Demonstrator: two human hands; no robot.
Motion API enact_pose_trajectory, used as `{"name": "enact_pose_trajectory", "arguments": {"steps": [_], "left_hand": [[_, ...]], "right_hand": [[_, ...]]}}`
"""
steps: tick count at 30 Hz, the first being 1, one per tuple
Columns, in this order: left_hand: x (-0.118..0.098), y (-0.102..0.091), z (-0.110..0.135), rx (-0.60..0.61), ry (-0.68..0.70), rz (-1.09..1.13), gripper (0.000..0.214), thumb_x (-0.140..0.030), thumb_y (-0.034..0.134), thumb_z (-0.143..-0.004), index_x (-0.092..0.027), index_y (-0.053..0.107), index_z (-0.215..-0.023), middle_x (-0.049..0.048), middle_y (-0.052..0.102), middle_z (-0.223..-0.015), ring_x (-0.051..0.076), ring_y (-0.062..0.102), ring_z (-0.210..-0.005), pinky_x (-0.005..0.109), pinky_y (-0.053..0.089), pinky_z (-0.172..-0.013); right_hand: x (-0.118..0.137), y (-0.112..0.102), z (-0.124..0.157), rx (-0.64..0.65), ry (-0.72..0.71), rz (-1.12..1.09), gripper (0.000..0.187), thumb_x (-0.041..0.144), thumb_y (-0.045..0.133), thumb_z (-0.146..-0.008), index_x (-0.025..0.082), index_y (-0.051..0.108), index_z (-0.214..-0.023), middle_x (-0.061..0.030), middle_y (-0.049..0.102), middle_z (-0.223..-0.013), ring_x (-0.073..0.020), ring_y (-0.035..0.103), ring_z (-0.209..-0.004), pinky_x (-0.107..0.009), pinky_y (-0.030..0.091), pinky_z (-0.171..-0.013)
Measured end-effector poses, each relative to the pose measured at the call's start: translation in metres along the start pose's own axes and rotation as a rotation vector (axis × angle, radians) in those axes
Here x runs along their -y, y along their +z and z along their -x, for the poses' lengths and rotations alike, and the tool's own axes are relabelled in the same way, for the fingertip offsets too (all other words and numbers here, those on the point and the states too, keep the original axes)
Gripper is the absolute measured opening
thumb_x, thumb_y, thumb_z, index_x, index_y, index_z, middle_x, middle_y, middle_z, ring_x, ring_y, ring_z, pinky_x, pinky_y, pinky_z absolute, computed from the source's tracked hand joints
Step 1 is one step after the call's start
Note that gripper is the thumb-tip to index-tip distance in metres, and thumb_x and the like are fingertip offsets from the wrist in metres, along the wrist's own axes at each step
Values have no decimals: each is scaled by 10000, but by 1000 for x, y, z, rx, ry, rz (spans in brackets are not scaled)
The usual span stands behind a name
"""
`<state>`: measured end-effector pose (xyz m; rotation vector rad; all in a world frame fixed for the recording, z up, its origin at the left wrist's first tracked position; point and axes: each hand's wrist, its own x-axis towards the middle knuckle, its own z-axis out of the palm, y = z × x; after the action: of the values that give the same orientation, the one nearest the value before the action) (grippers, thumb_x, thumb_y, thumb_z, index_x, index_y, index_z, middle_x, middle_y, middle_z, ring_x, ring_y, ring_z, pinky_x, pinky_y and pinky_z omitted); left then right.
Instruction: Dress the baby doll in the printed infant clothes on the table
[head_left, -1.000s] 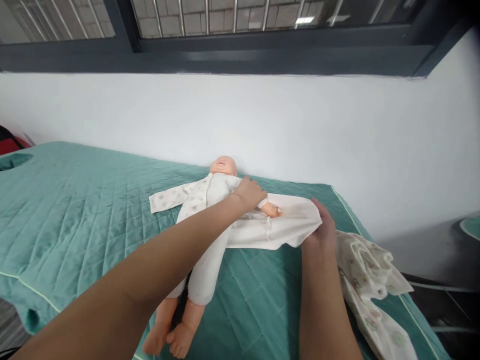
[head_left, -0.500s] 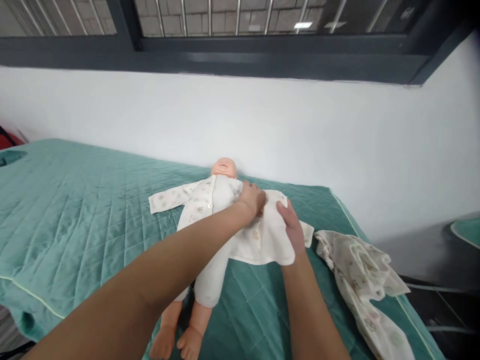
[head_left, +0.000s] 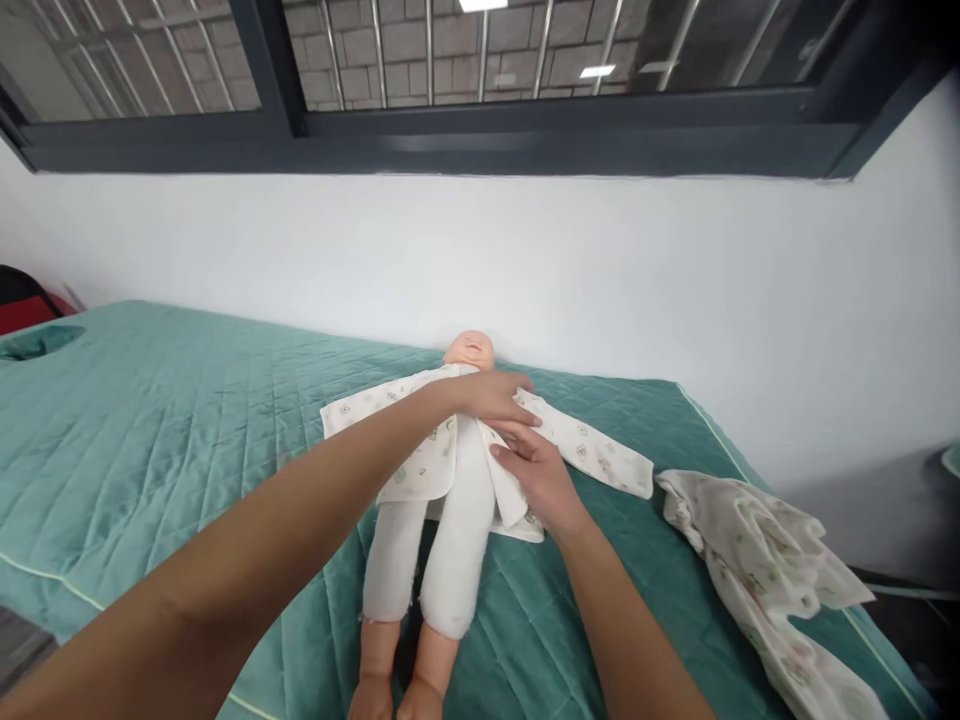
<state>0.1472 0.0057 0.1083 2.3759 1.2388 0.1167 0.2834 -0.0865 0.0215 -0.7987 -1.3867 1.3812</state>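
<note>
While a big doll (head_left: 466,480) with a pink plastic head, a white cloth body and pink feet is lying on its back, two bare hands are working at its chest. Its head is pointing to the wall, and its feet are pointing to the person. A white cloth jacket with little printed pictures (head_left: 431,465) is lying around the doll, and its front is hanging open over the tummy. One sleeve is stretching out on each side, and the sleeves are hiding the doll's arms. The left hand (head_left: 491,395) is reaching across the chest, with its fingertips bending down by the top of the sleeve on the right side of the view. I cannot tell if it is pinching the cloth. Just below, the right hand (head_left: 544,480) is touching the loose front of the jacket, its thumb sitting apart from its fingers. I cannot tell if that hand is gripping. Near the sleeve's end, a crumpled white printed piece of clothing (head_left: 757,550) is lying by itself. Everything is resting on a green quilted bed cover (head_left: 187,400), and a plain white wall (head_left: 450,250) is standing behind it, under a dark grey window frame (head_left: 525,150).
</note>
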Motion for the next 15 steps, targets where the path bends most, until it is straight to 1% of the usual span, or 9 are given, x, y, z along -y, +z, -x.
{"name": "enact_pose_trajectory", "arguments": {"steps": [1,2,4,5,6,8,10,13,15], "left_hand": [[0,2,1,16,-4,-21,713,-536,589,-820,-254,442,-1458,73,667,-1300,215,675,-1030,253,500,-792],[-1,4,2,14,-16,-55,687,-442,597,-820,-261,435,-1462,68,684,-1264,211,685,-981,256,496,-758],[-1,5,3,-37,-45,-134,643,-260,555,-810,-258,453,-1445,57,717,-1173,203,690,-909,264,483,-704],[-1,5,4,-81,-44,-180,620,-205,528,-807,-251,478,-1423,57,720,-1152,207,686,-920,271,481,-703],[1,4,4,-142,-35,-225,576,-177,500,-819,-243,512,-1391,62,715,-1156,215,677,-962,282,483,-724],[5,2,5,-296,-32,-290,465,-163,448,-865,-230,576,-1307,75,690,-1201,232,640,-1070,315,489,-805],[11,-1,6,-436,-75,-299,381,-154,417,-897,-223,615,-1215,83,664,-1228,237,605,-1128,343,486,-873],[23,0,9,-540,-202,-278,346,-92,440,-867,-200,619,-1143,105,641,-1201,254,578,-1141,360,494,-876],[30,4,17,-617,-239,-268,371,-61,441,-854,-188,605,-1161,122,618,-1188,270,566,-1140,373,503,-868]], "right_hand": [[1,0,1,17,-3,38,362,366,753,-810,287,719,-1161,-35,689,-1285,-265,607,-1232,-454,441,-1098],[1,0,1,33,-11,73,360,367,751,-815,291,721,-1165,-31,676,-1310,-263,590,-1258,-447,427,-1111],[5,-3,3,59,-33,119,339,365,743,-827,304,730,-1160,-18,626,-1388,-262,546,-1310,-428,412,-1123],[6,-4,3,66,-37,123,313,370,732,-839,309,736,-1146,-11,603,-1418,-262,541,-1314,-420,422,-1111],[8,-5,4,72,-40,116,286,378,720,-850,309,742,-1126,-9,589,-1437,-262,556,-1291,-415,444,-1085],[13,-6,6,90,-42,68,249,392,694,-873,307,742,-1103,-16,573,-1456,-251,628,-1166,-410,501,-1000],[17,-4,8,130,-48,-12,239,388,671,-894,307,725,-1113,-36,580,-1448,-231,677,-1030,-415,532,-927],[21,1,11,159,-68,-121,191,357,684,-889,304,720,-1069,-50,627,-1387,-220,697,-983,-435,536,-926],[19,1,11,124,-92,-131,142,343,704,-873,288,732,-1001,-55,672,-1308,-224,699,-993,-448,533,-950]]}}
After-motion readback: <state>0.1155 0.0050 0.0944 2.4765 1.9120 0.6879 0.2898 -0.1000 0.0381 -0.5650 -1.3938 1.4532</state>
